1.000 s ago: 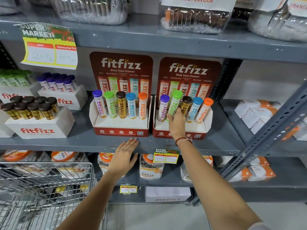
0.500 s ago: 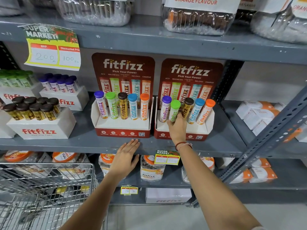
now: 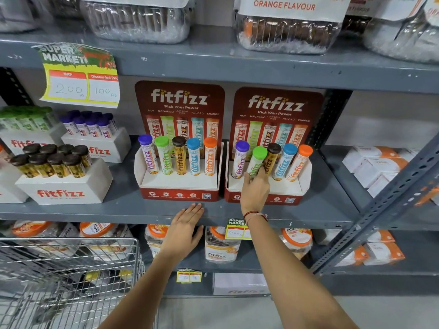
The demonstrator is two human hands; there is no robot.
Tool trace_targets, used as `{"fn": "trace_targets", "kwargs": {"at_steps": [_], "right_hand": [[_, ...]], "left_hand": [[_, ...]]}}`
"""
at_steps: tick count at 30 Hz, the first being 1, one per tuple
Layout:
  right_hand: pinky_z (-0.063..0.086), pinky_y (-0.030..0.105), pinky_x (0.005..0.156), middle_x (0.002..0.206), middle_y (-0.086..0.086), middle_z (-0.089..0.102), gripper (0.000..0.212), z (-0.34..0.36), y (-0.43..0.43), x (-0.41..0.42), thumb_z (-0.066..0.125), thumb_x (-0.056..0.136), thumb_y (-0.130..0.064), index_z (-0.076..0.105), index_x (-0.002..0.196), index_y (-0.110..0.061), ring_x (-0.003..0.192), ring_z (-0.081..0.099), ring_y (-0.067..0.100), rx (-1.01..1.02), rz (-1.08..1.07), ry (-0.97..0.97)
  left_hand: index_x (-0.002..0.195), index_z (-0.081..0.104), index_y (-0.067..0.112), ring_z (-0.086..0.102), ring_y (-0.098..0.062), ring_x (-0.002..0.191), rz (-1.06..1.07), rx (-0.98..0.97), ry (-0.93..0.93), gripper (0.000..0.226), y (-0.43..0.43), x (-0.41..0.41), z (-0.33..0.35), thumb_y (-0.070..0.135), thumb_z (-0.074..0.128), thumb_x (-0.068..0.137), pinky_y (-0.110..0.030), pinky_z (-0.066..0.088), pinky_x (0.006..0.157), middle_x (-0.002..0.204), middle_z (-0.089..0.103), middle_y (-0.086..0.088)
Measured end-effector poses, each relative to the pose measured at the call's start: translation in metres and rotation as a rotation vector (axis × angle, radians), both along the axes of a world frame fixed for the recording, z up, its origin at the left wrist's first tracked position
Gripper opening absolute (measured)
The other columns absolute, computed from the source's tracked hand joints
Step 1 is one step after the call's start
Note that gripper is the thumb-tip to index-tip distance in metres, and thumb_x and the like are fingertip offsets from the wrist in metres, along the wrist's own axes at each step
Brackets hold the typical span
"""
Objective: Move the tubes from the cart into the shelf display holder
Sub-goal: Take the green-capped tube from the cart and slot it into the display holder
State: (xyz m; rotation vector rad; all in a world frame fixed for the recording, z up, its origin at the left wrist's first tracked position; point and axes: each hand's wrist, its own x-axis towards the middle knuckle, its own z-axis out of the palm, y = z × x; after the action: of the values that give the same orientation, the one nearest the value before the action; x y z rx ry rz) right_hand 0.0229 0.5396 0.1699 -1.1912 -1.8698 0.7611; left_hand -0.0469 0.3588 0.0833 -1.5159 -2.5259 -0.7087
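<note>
Since a second ago our right hand [image 3: 255,189] has pushed the green tube [image 3: 257,162] lower into the right display holder [image 3: 306,176], fingers closed on it. Left hand [image 3: 185,230] stays flat, fingers spread, at the shelf [image 3: 95,211] front edge.

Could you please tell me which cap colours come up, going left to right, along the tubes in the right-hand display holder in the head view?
Purple-capped tube → green-capped tube, held by the right hand → brown-capped tube → blue-capped tube → orange-capped tube.
</note>
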Motion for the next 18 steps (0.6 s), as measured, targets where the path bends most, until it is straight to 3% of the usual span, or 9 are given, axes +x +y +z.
{"fn": "trace_targets", "kwargs": {"at_steps": [11, 18], "right_hand": [[0.054, 0.04, 0.077, 0.108, 0.021, 0.068, 0.025, 0.012, 0.004, -0.001, 0.055, 0.093, -0.02, 0.057, 0.109, -0.001, 0.099, 0.065, 0.037, 0.005, -0.023, -0.124], [0.054, 0.04, 0.079, 0.109, 0.021, 0.068, 0.027, 0.009, 0.003, 0.002, 0.057, 0.091, -0.017, 0.057, 0.113, 0.0, 0.1, 0.065, 0.036, 0.009, -0.004, -0.131]], "left_hand": [[0.135, 0.042, 0.011, 0.035, -0.019, 0.131, 0.009, -0.016, 0.007, 0.049, 0.001, 0.002, 0.001, 0.021, 0.057, 0.089, -0.035, 0.011, 0.11, 0.141, 0.044, -0.007], [0.134, 0.043, 0.009, 0.036, -0.021, 0.131, 0.0, -0.013, 0.011, 0.049, 0.0, 0.003, 0.005, 0.02, 0.058, 0.089, -0.035, 0.013, 0.109, 0.14, 0.045, -0.008]]}}
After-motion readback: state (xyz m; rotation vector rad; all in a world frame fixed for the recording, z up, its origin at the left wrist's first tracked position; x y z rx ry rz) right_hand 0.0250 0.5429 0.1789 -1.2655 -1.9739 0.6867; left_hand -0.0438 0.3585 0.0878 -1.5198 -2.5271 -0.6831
